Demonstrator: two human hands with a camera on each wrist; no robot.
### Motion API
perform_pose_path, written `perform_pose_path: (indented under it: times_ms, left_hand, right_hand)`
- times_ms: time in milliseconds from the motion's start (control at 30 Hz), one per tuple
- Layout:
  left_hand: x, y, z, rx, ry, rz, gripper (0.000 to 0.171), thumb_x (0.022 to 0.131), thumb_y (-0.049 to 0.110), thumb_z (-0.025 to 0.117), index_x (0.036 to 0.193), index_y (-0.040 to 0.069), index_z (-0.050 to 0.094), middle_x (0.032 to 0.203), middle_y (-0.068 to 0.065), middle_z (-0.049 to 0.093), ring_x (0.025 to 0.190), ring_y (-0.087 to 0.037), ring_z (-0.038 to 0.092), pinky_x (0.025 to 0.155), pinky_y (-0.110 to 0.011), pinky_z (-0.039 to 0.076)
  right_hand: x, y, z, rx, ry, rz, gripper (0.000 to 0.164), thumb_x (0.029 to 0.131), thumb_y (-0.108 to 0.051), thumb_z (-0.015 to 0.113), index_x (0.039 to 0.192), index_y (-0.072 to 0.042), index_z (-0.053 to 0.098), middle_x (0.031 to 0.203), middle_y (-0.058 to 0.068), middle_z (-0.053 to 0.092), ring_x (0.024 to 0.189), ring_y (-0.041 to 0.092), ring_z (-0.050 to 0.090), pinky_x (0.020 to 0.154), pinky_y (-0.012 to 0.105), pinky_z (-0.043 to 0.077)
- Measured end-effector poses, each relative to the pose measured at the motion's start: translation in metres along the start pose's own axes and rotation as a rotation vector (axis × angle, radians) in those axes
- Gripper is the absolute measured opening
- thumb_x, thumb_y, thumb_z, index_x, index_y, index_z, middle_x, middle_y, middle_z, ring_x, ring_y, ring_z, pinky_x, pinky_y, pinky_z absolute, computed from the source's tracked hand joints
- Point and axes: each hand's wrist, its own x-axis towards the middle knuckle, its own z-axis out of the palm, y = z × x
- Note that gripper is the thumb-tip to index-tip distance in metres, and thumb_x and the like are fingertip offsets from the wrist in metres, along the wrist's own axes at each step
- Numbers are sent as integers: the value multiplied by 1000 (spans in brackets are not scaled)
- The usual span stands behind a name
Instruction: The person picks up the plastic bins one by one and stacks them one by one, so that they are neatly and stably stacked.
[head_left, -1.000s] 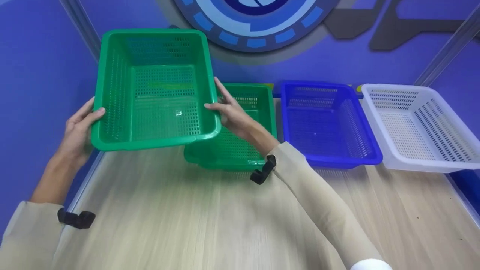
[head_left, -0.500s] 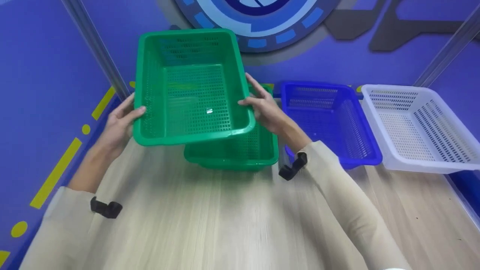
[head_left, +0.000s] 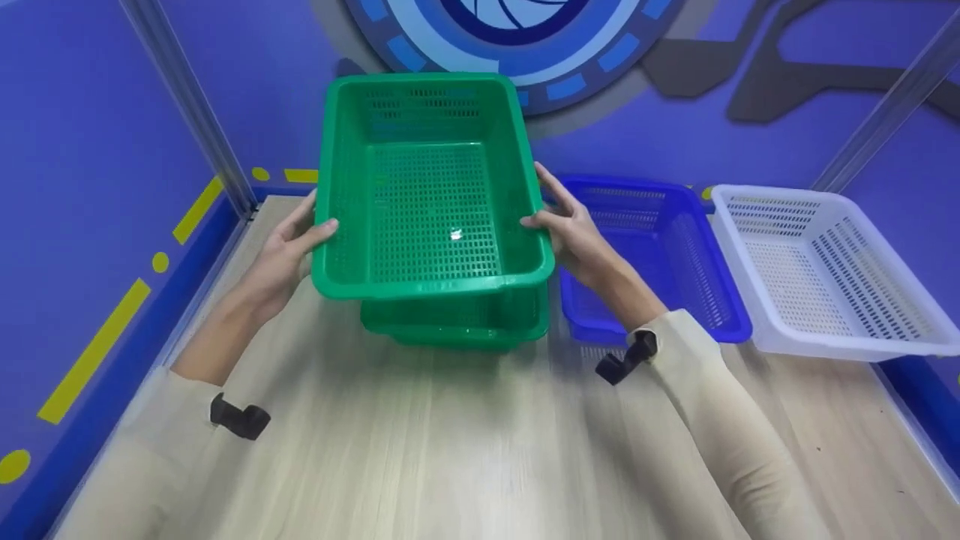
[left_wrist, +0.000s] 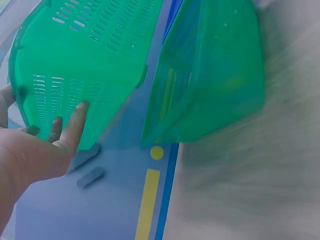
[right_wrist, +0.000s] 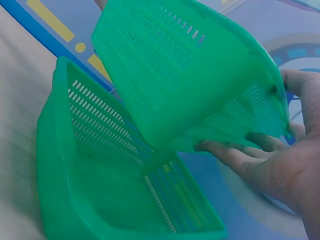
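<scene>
Between my two hands I hold a green plastic basket (head_left: 431, 289) up in the air, its open side tilted toward me. My left hand (head_left: 281, 259) grips its left side, thumb over the rim and fingers spread on the perforated outer wall, as the left wrist view shows. On the opposite side my right hand (head_left: 581, 232) grips the rim the same way, fingers against the outside wall (right_wrist: 225, 115). Below the held basket stands a second green basket (head_left: 457, 334) on the table, its back part hidden in the head view. The right wrist view looks into this lower basket (right_wrist: 100, 175).
A blue basket (head_left: 652, 277) stands right of the lower green one, partly behind my right forearm. Beside it is a white basket (head_left: 795, 285). All rest on a wood-grain table (head_left: 450, 450), with blue panels (head_left: 75, 150) at the back and sides.
Both hands have carried the held green basket to the right, from the left of the lower green basket to above it. The standing baskets stay put; the head view has shifted slightly.
</scene>
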Motion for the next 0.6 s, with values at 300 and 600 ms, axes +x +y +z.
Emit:
perform_pose_path:
  times_ms: [300, 600]
  left_hand:
    - [10, 0, 32, 45, -57, -29, 84, 103, 40, 59, 164, 38, 2, 174, -2, 2, 160, -26, 12, 126, -56, 26]
    - [29, 0, 70, -2, -96, -35, 82, 104, 36, 59, 165, 39, 5, 173, 2, 7, 155, -23, 26, 122, -53, 34]
  right_hand:
    - [-25, -10, -30, -39, 67, -1, 86, 93, 7, 54, 163, -34, 26, 147, 18, 53, 118, 26, 67, 90, 39, 62]
    - [-50, -24, -61, -51, 119, -21, 85, 94, 9, 51, 164, -32, 24, 141, 9, 53, 117, 20, 64, 91, 36, 61]
